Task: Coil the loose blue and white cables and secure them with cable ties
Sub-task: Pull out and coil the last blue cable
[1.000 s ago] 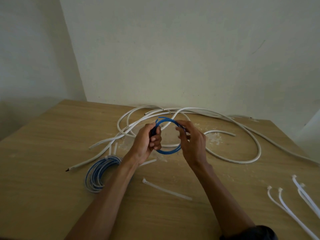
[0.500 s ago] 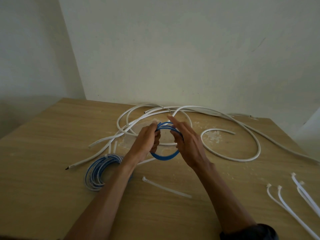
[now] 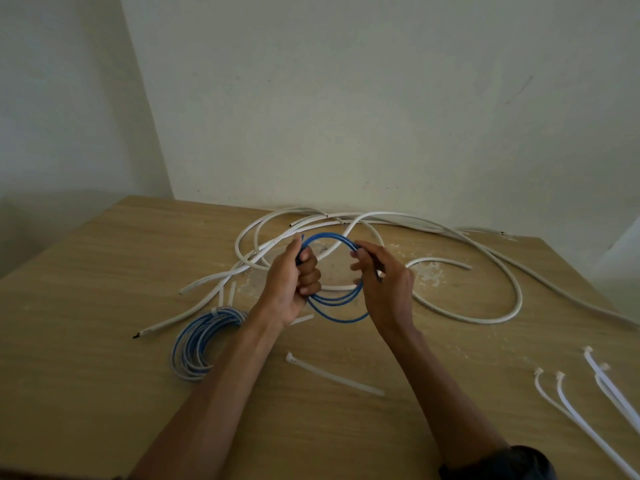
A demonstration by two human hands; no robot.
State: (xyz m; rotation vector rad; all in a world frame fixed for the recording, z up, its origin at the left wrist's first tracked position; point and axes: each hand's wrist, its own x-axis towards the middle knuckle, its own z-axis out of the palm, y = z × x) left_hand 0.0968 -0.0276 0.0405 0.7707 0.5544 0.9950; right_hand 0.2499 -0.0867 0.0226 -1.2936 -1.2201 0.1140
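A small coil of blue cable point(image 3: 337, 306) is held up above the wooden table point(image 3: 104, 271). My left hand point(image 3: 294, 282) is shut on the coil's left side, and my right hand point(image 3: 384, 285) pinches its right side. Loose white cable point(image 3: 485, 317) sprawls in wide loops across the back of the table. A finished blue and white coil point(image 3: 204, 341), bound with a white tie, lies to the left under my left forearm. A single white cable tie point(image 3: 332, 375) lies flat between my forearms.
Several more white cable ties point(image 3: 588, 403) lie at the right edge of the table. Pale walls stand close behind the table and meet in a corner at the back left. White dust or crumbs point(image 3: 429, 271) spot the table near the cables.
The blue coil has been turned and spread into a wider ring between my hands. My right hand moved from the top of the coil to its right side.
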